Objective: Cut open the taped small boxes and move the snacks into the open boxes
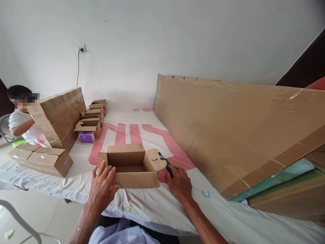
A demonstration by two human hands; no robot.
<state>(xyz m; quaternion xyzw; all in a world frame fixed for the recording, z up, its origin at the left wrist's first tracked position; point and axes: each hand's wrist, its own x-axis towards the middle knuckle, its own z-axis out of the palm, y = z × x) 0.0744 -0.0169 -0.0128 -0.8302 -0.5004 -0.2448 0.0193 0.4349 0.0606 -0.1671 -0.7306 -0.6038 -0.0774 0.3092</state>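
Loosely spread fingers [111, 173] of your left hand [102, 186] touch the open carton [138, 180], long axis nine-to-three; your right hand [179, 183] grips a green-handled cutter [168, 165], carton at ten o'clock.

The open box [137, 179] is showing plain brown, the tool [168, 166] is pairing green with black, the cloth [135, 134] is bearing bold pinkish-red shapes on white, the small carton [86, 137] is displaying mostly purple, and the wall [162, 40] is looking pale grey.

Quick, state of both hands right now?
Left hand: open, resting on the cardboard box at its near left corner.
Right hand: closed, holding a green-handled tool.
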